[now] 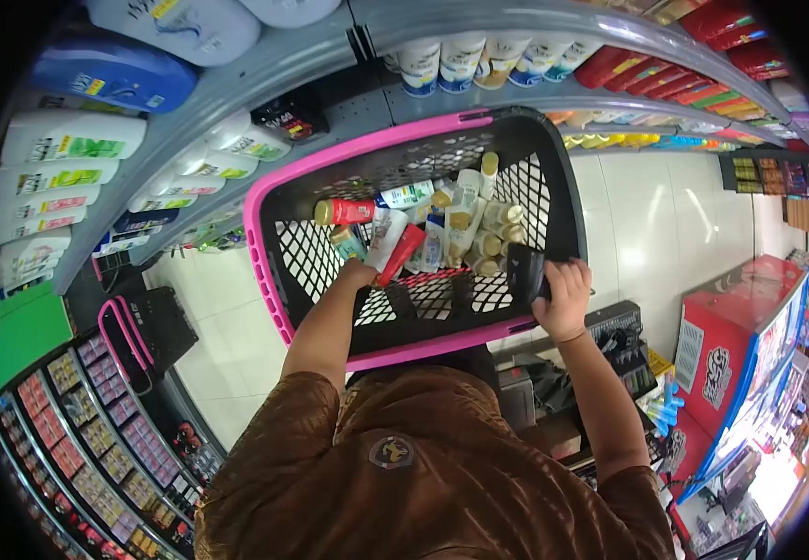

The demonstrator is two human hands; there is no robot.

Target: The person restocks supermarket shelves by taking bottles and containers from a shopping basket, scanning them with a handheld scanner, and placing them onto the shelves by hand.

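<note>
A black shopping basket with a pink rim stands in front of my body, with several bottles inside. My left hand reaches into its left part, fingers closed at the lower ends of a white bottle and a red tube; which of them it grips is hard to tell. At the right end of the basket, my right hand has its fingers bent round a black object, possibly a phone or wallet. Gold-capped bottles and a red-capped bottle lie among the others.
Shelves of bottles run along the top and left. A second basket is on the left by racks of small packets. A red cooler stands at the right. Pale tiled floor shows beyond the basket.
</note>
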